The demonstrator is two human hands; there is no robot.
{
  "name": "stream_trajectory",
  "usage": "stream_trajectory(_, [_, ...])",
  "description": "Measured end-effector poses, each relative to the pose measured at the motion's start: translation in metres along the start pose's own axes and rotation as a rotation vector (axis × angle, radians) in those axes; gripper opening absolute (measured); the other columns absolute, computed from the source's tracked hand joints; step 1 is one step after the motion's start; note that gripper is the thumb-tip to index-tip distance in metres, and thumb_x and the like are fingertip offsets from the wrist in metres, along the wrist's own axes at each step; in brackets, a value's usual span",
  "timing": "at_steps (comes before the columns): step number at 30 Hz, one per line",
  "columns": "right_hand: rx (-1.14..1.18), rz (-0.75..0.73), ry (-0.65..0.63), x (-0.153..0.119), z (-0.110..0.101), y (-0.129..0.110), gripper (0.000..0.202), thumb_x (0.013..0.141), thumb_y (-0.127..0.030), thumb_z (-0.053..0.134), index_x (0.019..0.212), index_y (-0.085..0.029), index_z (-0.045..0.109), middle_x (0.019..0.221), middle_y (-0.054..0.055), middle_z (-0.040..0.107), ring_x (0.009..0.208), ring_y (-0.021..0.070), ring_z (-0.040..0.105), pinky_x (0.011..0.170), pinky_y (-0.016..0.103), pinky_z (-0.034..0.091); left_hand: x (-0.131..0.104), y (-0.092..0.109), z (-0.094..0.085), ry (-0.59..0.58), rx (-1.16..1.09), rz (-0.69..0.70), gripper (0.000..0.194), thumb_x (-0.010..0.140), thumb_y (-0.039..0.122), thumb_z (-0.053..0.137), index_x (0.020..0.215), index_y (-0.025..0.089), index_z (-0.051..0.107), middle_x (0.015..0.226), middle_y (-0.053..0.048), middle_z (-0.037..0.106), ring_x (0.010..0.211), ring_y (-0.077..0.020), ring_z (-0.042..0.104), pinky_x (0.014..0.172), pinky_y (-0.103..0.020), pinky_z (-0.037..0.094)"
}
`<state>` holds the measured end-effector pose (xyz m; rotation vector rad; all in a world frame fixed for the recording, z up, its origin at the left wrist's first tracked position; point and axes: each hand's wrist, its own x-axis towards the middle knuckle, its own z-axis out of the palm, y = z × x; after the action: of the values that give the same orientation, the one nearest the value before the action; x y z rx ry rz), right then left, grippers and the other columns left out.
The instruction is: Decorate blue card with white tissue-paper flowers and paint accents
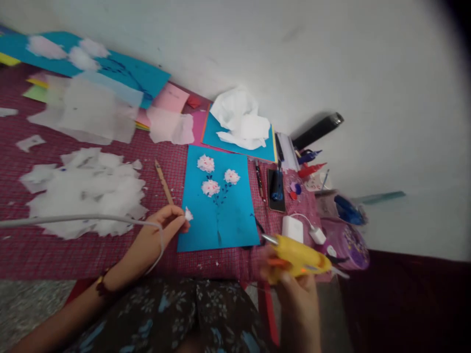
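Observation:
My right hand (pixel 298 289) grips a yellow hot glue gun (pixel 300 257), its metal nozzle pointing left toward a blue sheet (pixel 235 220). Between the fingertips of my left hand (pixel 169 223) is a small scrap of white tissue paper (pixel 188 214), held over the sheet's left edge. Three fluffy pink-and-white paper flowers (pixel 211 188) sit on the upper half of the sheet, above dark painted stems and leaves. A wooden pencil (pixel 164 181) lies on the cloth just beyond my left hand. The grey cord (pixel 110 217) crosses over my left wrist.
A heap of white paper scraps (pixel 88 191) lies at left. Behind stand crumpled tissue (pixel 241 120) and another blue flower sheet (pixel 136 73) against the wall. To the right are a phone (pixel 275 190), a white charger (pixel 293 228) and a purple-lidded tub (pixel 349 245).

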<state>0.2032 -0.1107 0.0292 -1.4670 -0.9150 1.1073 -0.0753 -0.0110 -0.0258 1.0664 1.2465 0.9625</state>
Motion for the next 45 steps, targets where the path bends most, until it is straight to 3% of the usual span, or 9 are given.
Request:
stream_trajectory(4, [-0.182,0.001,-0.09,0.038,0.039,0.009,0.024,0.076,-0.041,0.073,0.089,-0.022,0.07,0.082,0.007,0.076,0.068,0.0213,0.069,0.062,0.033,0.056,0.002,0.001,-0.001,0.017,-0.069,-0.039,0.021,0.08,0.039,0.061,0.072,0.02,0.056,0.066,0.0,0.064,0.065,-0.0167,0.06,0.067,-0.028,0.049])
stream_trajectory(9, [-0.344,-0.058,-0.02,0.062,0.065,0.022,0.03,0.077,-0.04,0.068,0.099,-0.02,0.067,0.102,0.01,0.075,0.093,0.0249,0.071,0.085,0.04,0.056,0.004,0.001,0.0,-0.061,-0.1,-0.036,0.02,0.078,0.037,0.062,0.069,0.02,0.057,0.062,0.0,0.062,0.061,-0.016,0.058,0.061,-0.027,0.047])
stream_trajectory(13, [-0.371,-0.006,-0.043,0.068,0.067,0.031,0.036,0.076,-0.04,0.068,0.105,-0.019,0.064,0.111,0.011,0.073,0.099,0.0255,0.07,0.091,0.041,0.054,0.005,-0.004,0.0,-0.114,-0.086,-0.027,0.017,0.079,0.035,0.061,0.072,0.019,0.058,0.064,0.0,0.062,0.063,-0.0162,0.058,0.062,-0.027,0.046])
stream_trajectory(16, [-0.326,0.043,-0.1,0.07,0.067,0.034,0.042,0.077,-0.042,0.068,0.111,-0.019,0.062,0.107,0.01,0.075,0.098,0.0255,0.071,0.09,0.04,0.055,0.006,-0.008,-0.001,-0.131,-0.075,-0.036,0.017,0.081,0.035,0.06,0.075,0.019,0.059,0.072,-0.001,0.064,0.071,-0.0174,0.06,0.068,-0.028,0.048])
stream_trajectory(29, [-0.571,-0.022,-0.152,0.079,0.065,0.046,0.041,0.086,-0.038,0.059,0.12,-0.016,0.061,0.11,0.013,0.072,0.096,0.0259,0.068,0.09,0.041,0.053,0.005,-0.012,-0.004,-0.223,-0.085,-0.082,0.024,0.09,0.042,0.056,0.085,0.019,0.06,0.086,-0.002,0.064,0.089,-0.0194,0.058,0.076,-0.029,0.044])
stream_trajectory(36, [-0.623,-0.043,-0.172,0.082,0.068,0.047,0.033,0.088,-0.038,0.058,0.114,-0.018,0.064,0.106,0.01,0.072,0.094,0.0244,0.068,0.089,0.039,0.052,0.004,-0.018,-0.007,-0.26,-0.074,-0.036,0.021,0.093,0.039,0.054,0.088,0.02,0.061,0.09,-0.001,0.063,0.091,-0.0185,0.058,0.082,-0.031,0.042])
stream_trajectory(45, [-0.673,-0.057,-0.194,0.085,0.071,0.047,0.031,0.09,-0.039,0.055,0.111,-0.018,0.063,0.102,0.009,0.073,0.089,0.0239,0.067,0.084,0.037,0.052,0.004,-0.009,-0.008,-0.237,-0.074,-0.048,0.018,0.093,0.036,0.056,0.087,0.021,0.062,0.089,0.001,0.064,0.089,-0.0161,0.059,0.083,-0.028,0.045])
